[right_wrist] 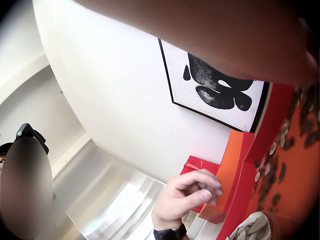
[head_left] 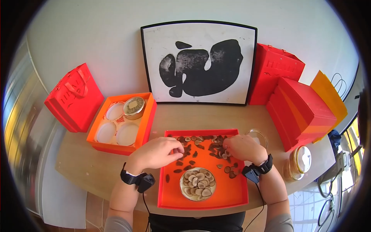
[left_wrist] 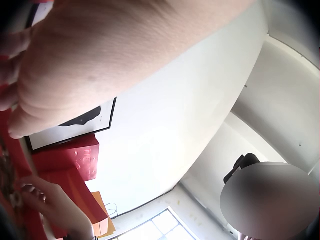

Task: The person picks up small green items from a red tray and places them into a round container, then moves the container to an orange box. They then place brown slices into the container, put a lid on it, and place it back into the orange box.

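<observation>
An orange tray [head_left: 170, 193] with red sides lies in front of me, dark and pale thin dried slices [head_left: 232, 170] scattered over its far half. Near its front stands a round container [head_left: 181, 188] heaped with pale, dark-rimmed oval slices [head_left: 199, 181]. My left hand [head_left: 156, 152] hovers at the tray's left side, fingers loosely curled; the right wrist view shows that hand [right_wrist: 185, 197] with nothing visible in it. At the far right corner my right hand [head_left: 245, 147] reaches down, fingertips right at the slices; I cannot tell whether it pinches one.
An orange gift box [head_left: 145, 131] with round recesses and one filled jar [head_left: 134, 107] stands left. A red bag [head_left: 75, 96] is behind it. Right are a glass lid [head_left: 262, 135], a clear jar [head_left: 297, 164] and red boxes [head_left: 299, 112]. A framed picture [head_left: 201, 63] leans behind.
</observation>
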`<state>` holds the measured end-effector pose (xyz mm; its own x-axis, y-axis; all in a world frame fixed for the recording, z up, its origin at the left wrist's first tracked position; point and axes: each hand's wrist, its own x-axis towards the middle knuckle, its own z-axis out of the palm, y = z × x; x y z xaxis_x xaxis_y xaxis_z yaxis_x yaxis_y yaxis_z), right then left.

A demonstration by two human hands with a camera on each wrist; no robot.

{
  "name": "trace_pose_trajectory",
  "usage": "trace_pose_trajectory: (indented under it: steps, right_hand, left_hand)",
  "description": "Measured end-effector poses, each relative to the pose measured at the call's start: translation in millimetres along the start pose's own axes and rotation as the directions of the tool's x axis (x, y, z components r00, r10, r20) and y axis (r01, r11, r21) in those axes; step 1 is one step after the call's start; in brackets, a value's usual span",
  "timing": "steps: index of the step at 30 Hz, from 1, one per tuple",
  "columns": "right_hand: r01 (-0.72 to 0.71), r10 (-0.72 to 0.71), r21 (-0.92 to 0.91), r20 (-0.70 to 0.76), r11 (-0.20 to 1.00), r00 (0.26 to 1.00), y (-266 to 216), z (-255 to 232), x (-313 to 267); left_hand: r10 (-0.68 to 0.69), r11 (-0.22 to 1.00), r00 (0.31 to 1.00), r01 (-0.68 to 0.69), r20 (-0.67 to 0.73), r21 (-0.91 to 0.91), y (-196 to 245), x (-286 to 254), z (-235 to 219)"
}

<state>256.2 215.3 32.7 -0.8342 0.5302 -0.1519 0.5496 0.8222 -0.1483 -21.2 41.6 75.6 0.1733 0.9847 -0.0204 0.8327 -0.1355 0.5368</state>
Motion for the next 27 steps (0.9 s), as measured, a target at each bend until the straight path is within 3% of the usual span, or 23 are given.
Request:
trace_pose_trajectory:
  steps: [4, 7, 9, 11, 13, 17, 18, 22, 27]
  right_hand:
    - [-0.001, 0.001, 0.020, -0.024, 1.000, 1.000, 1, -3, -2]
    - [-0.050, 0.050, -0.040, 0.005, 0.998, 0.999, -6, -13, -5]
    - [0.048, -0.043, 0.031, -0.141, 0.998, 0.989, 5, -17, -12]
    - [-0.037, 0.040, 0.023, -0.152, 0.999, 0.988, 20, -37, -30]
    - [-0.094, 0.104, 0.045, -0.373, 0.995, 0.922, 42, -47, -45]
    - [-0.327, 0.329, 0.058, -0.301, 0.943, 0.895, 70, -60, -67]
    - [-0.407, 0.405, 0.030, -0.186, 0.913, 0.895, 79, -58, -64]
    - [-0.250, 0.264, 0.136, -0.096, 0.959, 0.960, 99, -29, -41]
    - [-0.299, 0.299, 0.063, 0.002, 0.952, 0.954, 87, -8, -22]
  left_hand:
    - [-0.016, 0.999, 0.999, 0.018, 0.049, -0.026, -2, 2, 8]
    - [0.053, 0.998, 0.998, -0.054, 0.040, 0.013, -3, 2, 7]
    - [0.076, 0.996, 0.997, -0.077, 0.024, 0.040, -3, 2, 9]
    - [0.137, 0.990, 0.990, -0.138, 0.029, 0.028, 4, 3, 9]
    - [0.033, 0.999, 0.997, -0.034, 0.075, 0.011, 14, 1, 4]
    - [0.018, 1.000, 0.996, -0.018, 0.091, -0.002, 15, 2, 5]
    - [0.020, 1.000, 0.996, -0.020, 0.089, -0.001, 15, 2, 5]
    - [-0.013, 1.000, 0.994, 0.012, 0.109, 0.005, 14, 3, 6]
    - [-0.035, 0.999, 0.992, 0.035, 0.120, 0.002, 12, 3, 6]
